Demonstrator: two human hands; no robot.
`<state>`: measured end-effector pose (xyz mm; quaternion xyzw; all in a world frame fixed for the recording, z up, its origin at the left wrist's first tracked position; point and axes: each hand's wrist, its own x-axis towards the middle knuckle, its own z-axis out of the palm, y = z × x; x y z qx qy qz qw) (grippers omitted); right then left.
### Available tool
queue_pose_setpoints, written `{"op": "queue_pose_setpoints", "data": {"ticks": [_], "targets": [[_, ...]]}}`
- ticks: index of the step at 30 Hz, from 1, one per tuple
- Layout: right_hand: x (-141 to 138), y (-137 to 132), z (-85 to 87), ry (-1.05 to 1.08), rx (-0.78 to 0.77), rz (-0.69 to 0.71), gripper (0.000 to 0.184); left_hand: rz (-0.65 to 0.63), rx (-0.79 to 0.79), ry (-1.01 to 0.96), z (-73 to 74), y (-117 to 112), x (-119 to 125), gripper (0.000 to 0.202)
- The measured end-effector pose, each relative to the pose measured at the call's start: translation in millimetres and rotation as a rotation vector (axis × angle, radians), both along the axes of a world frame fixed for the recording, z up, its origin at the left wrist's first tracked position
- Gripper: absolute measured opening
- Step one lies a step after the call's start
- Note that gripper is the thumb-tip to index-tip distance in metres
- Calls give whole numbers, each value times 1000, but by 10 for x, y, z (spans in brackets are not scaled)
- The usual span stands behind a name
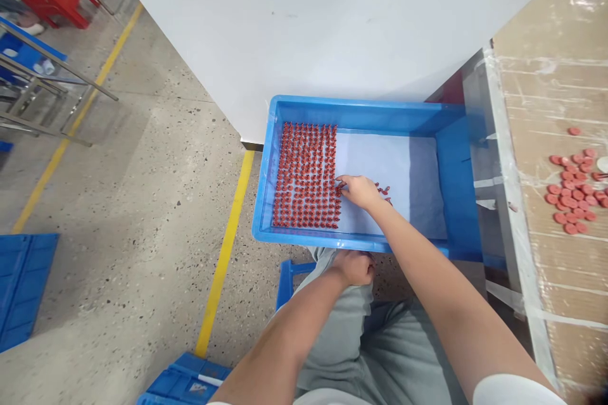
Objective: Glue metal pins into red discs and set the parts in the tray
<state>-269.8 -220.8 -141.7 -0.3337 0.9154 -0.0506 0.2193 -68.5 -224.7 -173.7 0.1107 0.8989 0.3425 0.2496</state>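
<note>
A blue plastic bin (453, 171) sits on the floor in front of my knees, lined with white paper. Several small red parts (306, 174) stand in neat rows over its left half. My right hand (358, 191) reaches into the bin, its fingers pinched on a red part at the right edge of the rows. A few loose red parts (384, 191) lie just behind that hand. My left hand (354, 267) rests curled on my left knee, just below the bin's near rim; nothing shows in it.
A taped workbench (551, 95) runs along the right with a heap of red discs (572, 193). A white panel (332, 25) stands behind the bin. Yellow floor lines, blue crates at lower left and metal racks at upper left.
</note>
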Motion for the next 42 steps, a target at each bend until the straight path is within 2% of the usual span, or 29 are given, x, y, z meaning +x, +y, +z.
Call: {"op": "queue_pose_setpoints", "data": {"ticks": [5,10,13,19,25,34,42], "targets": [[-110,112,81,12,-19,-72,45,8,1,-2,-18,4,0,31],[-284,364,223,61,64,-247,40,7,10,2,-44,8,7,29],[-313,464,248,52,99,-280,37,7,12,2,-53,10,14,29],[-216,422,92,18,115,-230,39,3,7,4,-49,15,17,29],[-126,313,-18,19,112,-222,27,-2,6,12,-45,16,15,29],[-130,135,-73,110,-38,-362,29,-10,-3,15,-49,23,0,31],[-56,139,-168,106,-126,-353,26,0,-1,18,-46,12,7,32]]}}
